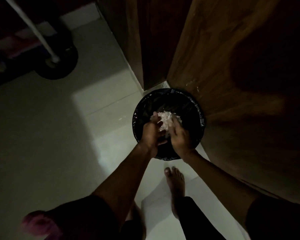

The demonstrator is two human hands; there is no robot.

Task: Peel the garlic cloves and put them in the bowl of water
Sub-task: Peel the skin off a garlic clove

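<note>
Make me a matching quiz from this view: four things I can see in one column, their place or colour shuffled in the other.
1 garlic peels
2 bin
3 bare foot
4 pole

A white, upper left corner
B black and round
C pale, held above the bin
D nearest the view's bottom edge

Pairs: 1-C, 2-B, 3-D, 4-A

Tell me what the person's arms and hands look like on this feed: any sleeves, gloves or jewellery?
The left hand and right hand are bare, no gloves. The forearms are bare too; the dark left sleeve and right sleeve are short, ending near the elbows. No watch or ring shows, though the picture is dim and the right hand blurred.
</note>
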